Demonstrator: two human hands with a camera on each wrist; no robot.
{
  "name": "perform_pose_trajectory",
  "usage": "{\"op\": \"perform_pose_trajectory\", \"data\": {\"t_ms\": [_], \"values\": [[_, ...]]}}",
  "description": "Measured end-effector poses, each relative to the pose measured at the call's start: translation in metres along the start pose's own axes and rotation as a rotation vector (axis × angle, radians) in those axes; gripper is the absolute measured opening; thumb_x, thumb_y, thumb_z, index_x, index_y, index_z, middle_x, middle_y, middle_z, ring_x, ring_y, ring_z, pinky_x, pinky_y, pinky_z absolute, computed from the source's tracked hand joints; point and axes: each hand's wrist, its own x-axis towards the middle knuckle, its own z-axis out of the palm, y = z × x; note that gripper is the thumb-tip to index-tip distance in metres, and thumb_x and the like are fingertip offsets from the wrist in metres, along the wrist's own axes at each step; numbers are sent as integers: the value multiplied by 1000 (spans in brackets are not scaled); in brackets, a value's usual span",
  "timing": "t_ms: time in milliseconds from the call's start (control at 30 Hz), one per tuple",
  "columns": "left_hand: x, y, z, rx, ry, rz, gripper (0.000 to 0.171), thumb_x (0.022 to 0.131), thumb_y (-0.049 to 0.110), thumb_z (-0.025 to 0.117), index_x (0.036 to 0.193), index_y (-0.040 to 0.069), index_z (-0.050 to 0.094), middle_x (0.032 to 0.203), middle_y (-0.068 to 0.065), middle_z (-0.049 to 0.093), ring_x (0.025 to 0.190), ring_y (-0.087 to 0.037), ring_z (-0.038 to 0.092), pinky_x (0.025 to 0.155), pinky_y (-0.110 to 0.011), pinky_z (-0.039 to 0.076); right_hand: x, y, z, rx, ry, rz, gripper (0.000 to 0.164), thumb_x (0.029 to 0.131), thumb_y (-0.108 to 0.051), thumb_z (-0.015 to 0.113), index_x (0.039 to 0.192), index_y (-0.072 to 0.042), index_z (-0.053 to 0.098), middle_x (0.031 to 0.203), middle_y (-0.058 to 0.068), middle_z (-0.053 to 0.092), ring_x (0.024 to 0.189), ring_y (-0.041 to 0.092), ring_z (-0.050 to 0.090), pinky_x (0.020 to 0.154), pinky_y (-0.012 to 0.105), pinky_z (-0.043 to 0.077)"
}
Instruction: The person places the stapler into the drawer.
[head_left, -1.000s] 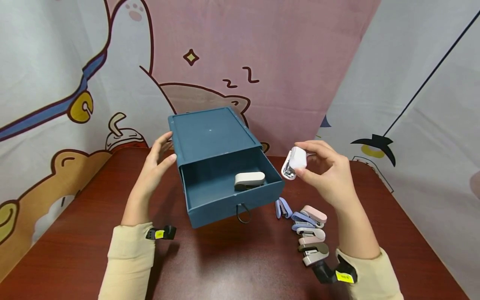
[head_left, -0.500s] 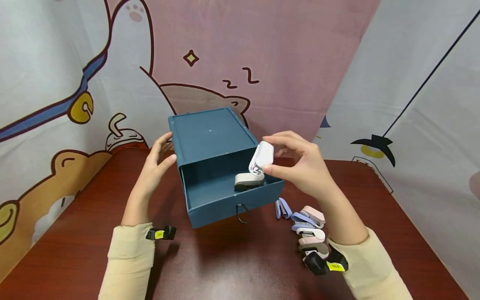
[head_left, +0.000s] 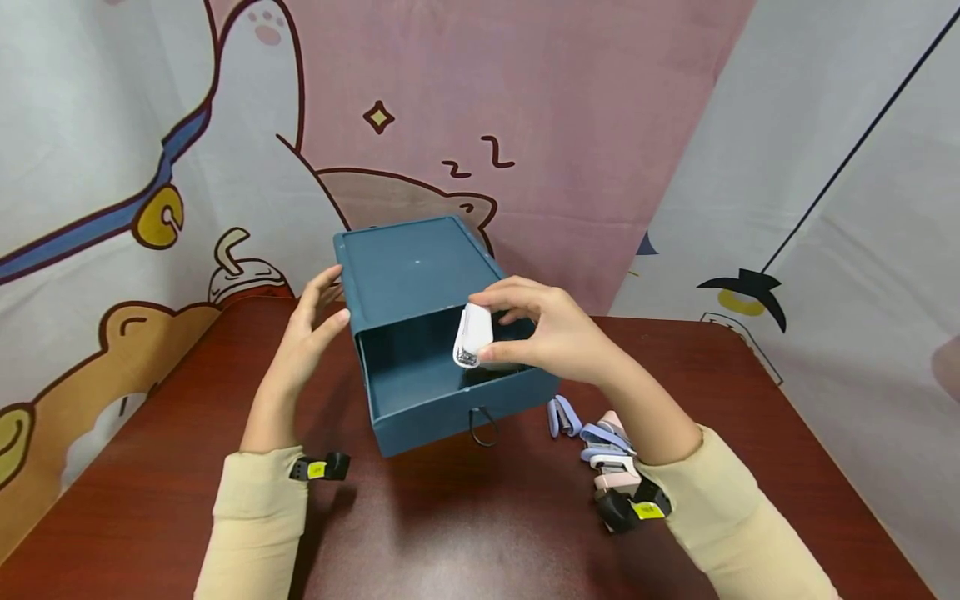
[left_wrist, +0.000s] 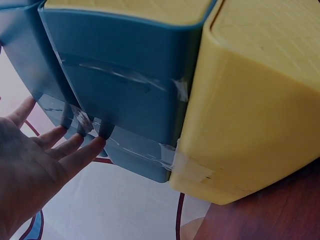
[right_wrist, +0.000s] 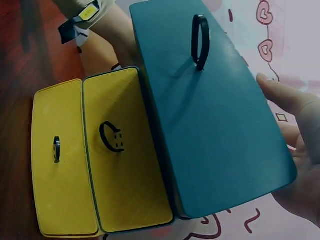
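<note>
A white mini stapler (head_left: 473, 334) is pinched between the thumb and fingers of my right hand (head_left: 558, 333), above the pulled-out blue drawer (head_left: 450, 422). Under that hand, inside the drawer, sits a second stapler (head_left: 487, 375), mostly hidden. With straight fingers my left hand (head_left: 303, 333) touches the left side of the blue cabinet (head_left: 416, 271); the left wrist view has these fingertips against its taped wall (left_wrist: 120, 95). In the right wrist view the drawer front (right_wrist: 225, 125) hides the held stapler, and part of the right hand (right_wrist: 305, 125) shows beside it.
Several small staplers lie on the brown table (head_left: 450, 533) right of the cabinet, including a lavender one (head_left: 564, 416) and a pink one (head_left: 618, 482). Below the pulled-out drawer are two yellow drawer fronts (right_wrist: 125, 165) with black loop handles. A cartoon cloth (head_left: 570, 117) hangs behind.
My right hand has carried the white stapler leftward, from beside the cabinet to over the pulled-out drawer, now covering most of the stapler inside. My left hand has stayed at the cabinet's side.
</note>
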Motion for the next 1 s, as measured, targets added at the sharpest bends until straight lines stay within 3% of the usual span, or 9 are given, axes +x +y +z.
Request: {"op": "perform_pose_trajectory", "data": {"t_ms": [267,533,767,1000], "values": [[0,-1,0,-4,0,1,62,95,16,52,151,14,26,147,-15,33,137,-29,26,104,-58,22,15,2,2,-15,-169,22,52,77,-15,81,126,-9,64,122,-3,58,104,12,58,91,30,45],[0,-1,1,-2,1,-2,62,95,17,52,151,14,26,147,-14,32,137,-29,26,105,-58,22,26,2,3,73,-345,60,55,77,-11,80,129,-5,60,127,2,56,110,16,57,95,29,43],[0,-1,1,-2,5,0,62,95,17,52,151,15,27,147,-14,33,137,-28,27,104,-58,23,31,4,8,110,-427,64,55,78,-6,78,129,1,58,127,8,55,116,19,55,96,30,42],[0,-1,0,-5,2,-5,62,95,17,51,152,15,26,147,-13,32,137,-28,26,104,-58,22,32,1,10,27,-481,80,52,78,-4,78,128,-6,61,128,1,55,119,14,53,94,30,43]]}}
